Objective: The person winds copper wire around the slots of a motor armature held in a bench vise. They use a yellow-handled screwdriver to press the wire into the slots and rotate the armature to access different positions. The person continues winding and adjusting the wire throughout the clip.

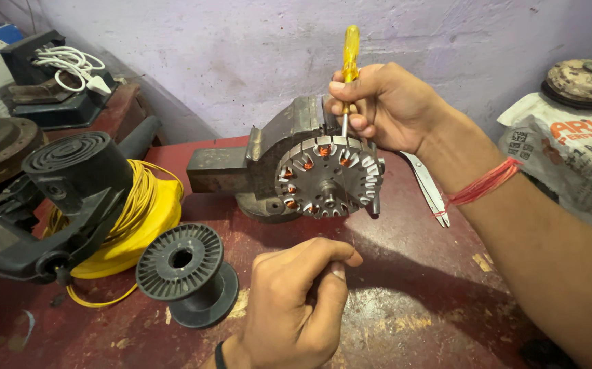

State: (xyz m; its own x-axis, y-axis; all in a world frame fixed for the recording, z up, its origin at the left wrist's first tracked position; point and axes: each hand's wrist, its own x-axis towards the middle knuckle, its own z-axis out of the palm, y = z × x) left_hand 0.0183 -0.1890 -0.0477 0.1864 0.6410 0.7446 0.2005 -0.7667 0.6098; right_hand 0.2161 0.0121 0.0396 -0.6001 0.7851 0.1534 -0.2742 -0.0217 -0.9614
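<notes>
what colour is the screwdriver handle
Translucent yellow, held in the right hand; the screwdriver shows best in the head view.

A round grey metal stator (329,176), ringed with slots showing copper-orange windings, sits clamped in a dull grey vise (268,154). Above the stator, the right hand (385,102) grips a screwdriver (349,65) with a clear yellow handle; a red thread band (482,184) circles that wrist. Left of the stator lie a black ribbed spool (185,268) and a bright yellow wire coil (132,219). Beneath the stator, the table (419,301) is dark red, scuffed with pale patches. Behind it, the wall (241,48) is pale lilac.
</notes>
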